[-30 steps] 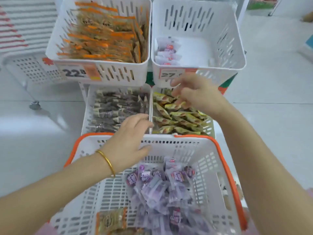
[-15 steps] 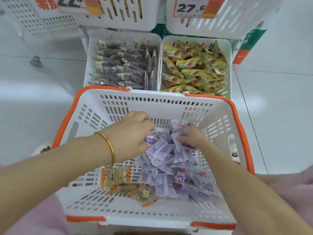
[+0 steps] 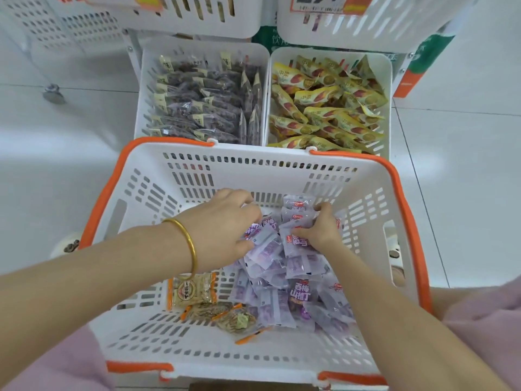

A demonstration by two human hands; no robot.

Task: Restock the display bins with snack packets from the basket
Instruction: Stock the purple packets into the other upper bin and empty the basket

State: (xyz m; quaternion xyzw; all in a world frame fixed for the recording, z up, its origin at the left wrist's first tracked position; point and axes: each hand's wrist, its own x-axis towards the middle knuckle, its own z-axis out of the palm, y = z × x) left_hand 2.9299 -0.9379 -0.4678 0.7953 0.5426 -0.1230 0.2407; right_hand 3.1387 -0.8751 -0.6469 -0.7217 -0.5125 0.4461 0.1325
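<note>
Gathering purple packets (image 3: 284, 266) in the basket (image 3: 282, 165).
Left hand (image 3: 225, 224) and right hand (image 3: 320, 234) are gripping the heap from both sides, fingers curling round packets, probably bunching one handful for the display bins (image 3: 389, 26).

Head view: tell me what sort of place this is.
Most likely a shop's snack aisle: white display bins packed with wrapped snacks, a price tag on an upper bin, and an orange-handled shopping basket holding purple packets.
</note>
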